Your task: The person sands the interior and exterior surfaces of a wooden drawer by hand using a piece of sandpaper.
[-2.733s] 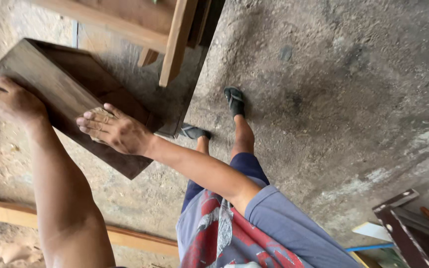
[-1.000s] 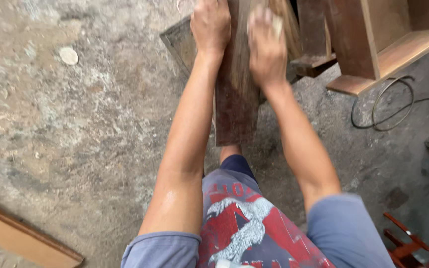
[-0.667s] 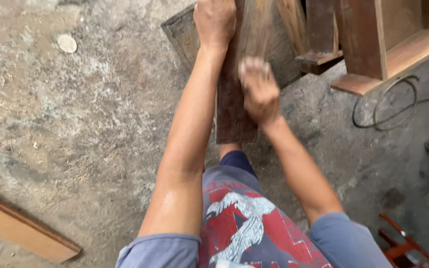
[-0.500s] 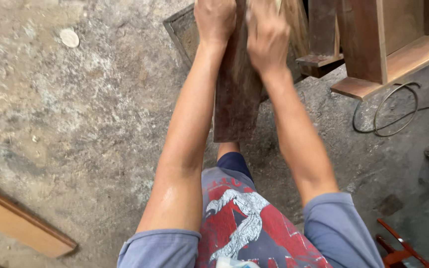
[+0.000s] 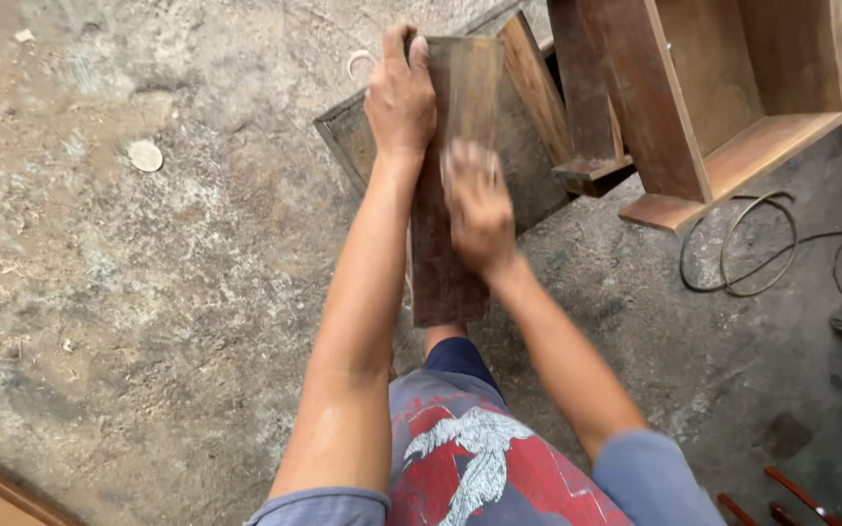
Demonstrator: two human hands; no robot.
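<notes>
Head view: dark wood board [image 5: 460, 195] stands on edge over the concrete floor [image 5: 148, 273], in front of the knees. Left hand [image 5: 400, 97] grips its top end, fingers [image 5: 397, 44] hooked over the edge. Right hand [image 5: 479, 205] pressed flat on the board face, blurred; fingers together, whether they hold anything can't tell. Wooden box frame [image 5: 723, 97] upper right.

Open wooden box frame [image 5: 733, 107], coiled cable [image 5: 738, 244] on concrete floor [image 5: 148, 292], pale round disc [image 5: 145, 156]

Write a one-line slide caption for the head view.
Left hand grips a dark wooden board at its top while the blurred right hand presses on its face, above a concrete floor.
</notes>
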